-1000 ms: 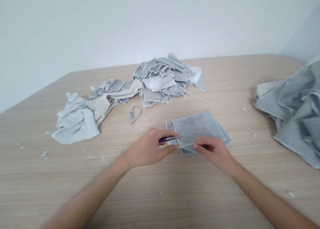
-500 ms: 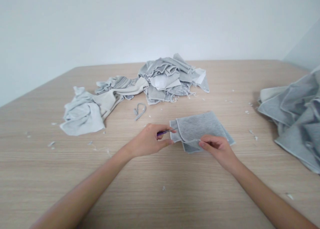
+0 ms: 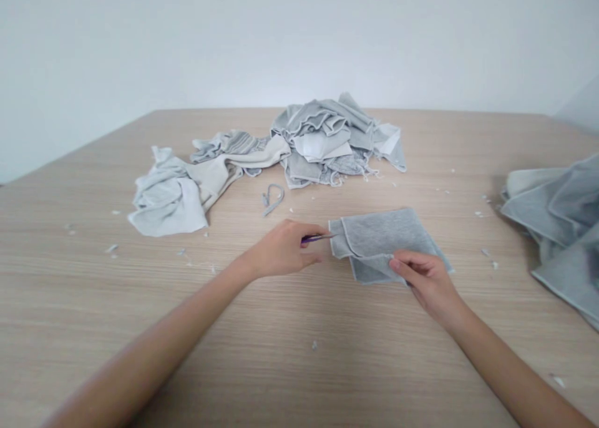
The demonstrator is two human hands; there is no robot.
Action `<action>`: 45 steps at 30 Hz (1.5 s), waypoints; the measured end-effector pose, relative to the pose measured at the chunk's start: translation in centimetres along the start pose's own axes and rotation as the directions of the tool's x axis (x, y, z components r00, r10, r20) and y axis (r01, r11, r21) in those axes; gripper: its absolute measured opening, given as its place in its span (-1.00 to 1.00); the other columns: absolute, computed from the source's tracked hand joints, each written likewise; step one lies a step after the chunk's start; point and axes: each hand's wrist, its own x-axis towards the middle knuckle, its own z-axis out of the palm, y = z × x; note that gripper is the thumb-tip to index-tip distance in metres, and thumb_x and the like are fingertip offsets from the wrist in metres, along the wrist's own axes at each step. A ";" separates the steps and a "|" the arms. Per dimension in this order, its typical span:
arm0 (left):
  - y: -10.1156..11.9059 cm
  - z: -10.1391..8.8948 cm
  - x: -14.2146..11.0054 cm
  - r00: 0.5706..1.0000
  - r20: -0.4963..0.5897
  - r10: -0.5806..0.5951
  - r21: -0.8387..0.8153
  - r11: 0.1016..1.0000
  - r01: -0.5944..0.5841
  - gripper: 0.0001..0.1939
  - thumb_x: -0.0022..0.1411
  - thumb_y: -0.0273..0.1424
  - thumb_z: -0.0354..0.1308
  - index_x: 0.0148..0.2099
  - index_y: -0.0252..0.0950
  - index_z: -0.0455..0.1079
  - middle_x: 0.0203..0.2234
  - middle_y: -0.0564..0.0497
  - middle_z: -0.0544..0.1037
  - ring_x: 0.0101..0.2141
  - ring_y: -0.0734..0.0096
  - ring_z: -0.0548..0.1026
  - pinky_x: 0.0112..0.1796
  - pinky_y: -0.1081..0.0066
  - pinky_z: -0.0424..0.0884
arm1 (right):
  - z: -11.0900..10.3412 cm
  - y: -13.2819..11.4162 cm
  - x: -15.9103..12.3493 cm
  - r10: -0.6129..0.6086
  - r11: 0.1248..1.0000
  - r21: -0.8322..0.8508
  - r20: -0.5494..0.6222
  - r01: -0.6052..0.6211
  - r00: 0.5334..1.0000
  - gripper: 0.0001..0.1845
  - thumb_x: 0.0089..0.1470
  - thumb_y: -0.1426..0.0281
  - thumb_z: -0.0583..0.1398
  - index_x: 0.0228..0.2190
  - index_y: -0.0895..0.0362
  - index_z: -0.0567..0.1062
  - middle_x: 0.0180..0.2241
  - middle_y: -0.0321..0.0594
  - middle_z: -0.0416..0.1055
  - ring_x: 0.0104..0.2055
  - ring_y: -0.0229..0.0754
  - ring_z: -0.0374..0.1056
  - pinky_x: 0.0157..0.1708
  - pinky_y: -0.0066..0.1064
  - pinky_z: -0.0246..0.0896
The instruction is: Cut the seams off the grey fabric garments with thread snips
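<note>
A folded grey cloth [image 3: 381, 241] lies flat on the wooden table [image 3: 299, 328] in front of me. My left hand [image 3: 283, 253] is closed around a small purple-handled tool [image 3: 314, 238], whose metal tip touches the cloth's left edge. My right hand [image 3: 423, 281] rests on the cloth's near right corner, fingers curled and pinching the fabric.
A heap of grey and white cloth scraps [image 3: 327, 141] sits behind the folded cloth, with a crumpled pale piece [image 3: 171, 197] to its left. A small grey strip [image 3: 272, 198] lies between them. A large grey fabric pile [image 3: 556, 222] occupies the right edge. Tiny white clippings dot the table.
My left hand with the tool has drawn back from over the cloth to its left edge. My right hand has slid rightward along the near edge. The view has shifted.
</note>
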 end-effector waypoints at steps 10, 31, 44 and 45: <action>-1.3 3.7 0.7 0.986 -0.126 0.112 -0.122 0.984 -0.128 -0.73 0.23 -0.47 0.21 -0.05 -0.25 0.64 -0.40 0.04 0.68 -0.49 0.49 0.51 -0.40 0.54 0.32 | 0.0 -0.4 -0.1 0.072 0.995 0.074 -0.072 -0.067 0.995 -0.81 -0.08 0.18 0.47 -0.44 0.00 0.68 -0.52 -0.33 0.41 -0.42 -0.27 0.20 -0.42 -0.41 0.10; 0.4 3.7 1.2 0.996 -0.062 -0.058 -0.446 0.895 0.024 -0.50 0.33 -0.06 0.08 -0.53 -0.29 0.19 -0.59 0.18 0.03 -0.54 0.56 0.05 -0.50 0.47 -0.02 | -0.3 -0.8 -0.1 0.201 0.963 0.217 -0.191 -0.158 0.961 -0.75 -0.26 0.18 0.55 -0.47 -0.06 0.69 -0.44 -0.31 0.60 -0.40 -0.25 0.42 -0.40 -0.44 0.30; 0.6 3.9 1.2 0.994 -0.038 -0.100 -0.530 0.845 0.065 -0.49 0.27 0.00 0.12 -0.53 -0.28 0.18 -0.61 0.18 0.03 -0.55 0.56 0.02 -0.51 0.45 -0.05 | -0.5 -0.6 -0.2 0.202 0.961 0.228 -0.191 -0.157 0.961 -0.78 -0.21 0.21 0.53 -0.46 -0.05 0.68 -0.41 -0.30 0.60 -0.38 -0.21 0.44 -0.38 -0.40 0.36; 0.6 3.9 1.2 0.994 -0.038 -0.099 -0.533 0.844 0.064 -0.49 0.27 0.00 0.12 -0.53 -0.28 0.18 -0.60 0.18 0.03 -0.55 0.56 0.02 -0.51 0.45 -0.05 | -0.5 -0.6 -0.2 0.204 0.960 0.230 -0.193 -0.158 0.960 -0.78 -0.21 0.22 0.53 -0.45 -0.05 0.68 -0.41 -0.30 0.61 -0.38 -0.21 0.45 -0.38 -0.39 0.36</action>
